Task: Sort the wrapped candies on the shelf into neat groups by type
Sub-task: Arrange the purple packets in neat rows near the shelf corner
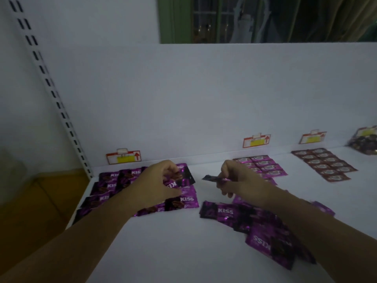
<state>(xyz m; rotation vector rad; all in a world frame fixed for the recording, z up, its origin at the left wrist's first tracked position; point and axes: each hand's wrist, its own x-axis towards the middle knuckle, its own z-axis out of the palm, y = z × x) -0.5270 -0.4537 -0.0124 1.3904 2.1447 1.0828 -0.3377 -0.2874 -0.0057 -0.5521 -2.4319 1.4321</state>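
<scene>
Right now the left fingers (171, 166) are curled and pinch a purple KISS packet (186, 176). It sits tilted over the far-right corner of the grid (110, 185) of matching purple packets; can't tell if it touches the ones beneath. Left hand (159, 182) is palm-down, and its forearm comes in from bottom-left, covering the middle of the grid.

Right fingers (224, 170) pinch a second packet (210, 178), seen edge-on. It points left into the gap between the hands, clear of the shelf (173, 252). Right hand (238, 180) is knuckles-up, forearm in from bottom-right. The forearm hides part of the pile (259, 231) of purple packets just right of the grid: unsorted, overlapping, at mixed angles.

Behind the right hand is a pink block (263, 165) in tidy rows, its near edge hidden by the hand. Further right, well apart, is a red block (324, 163), also in rows. At the far-right edge a clear bag (365, 140) of dark candies leans at the back panel (183, 99).

Price tags (123, 158) sit along the panel's foot, one behind each group. A slotted rail (53, 92) runs up the left side, and a window (265, 19) shows above the panel. Dim and blurry, so print on the pink and red wrappers is unreadable.
</scene>
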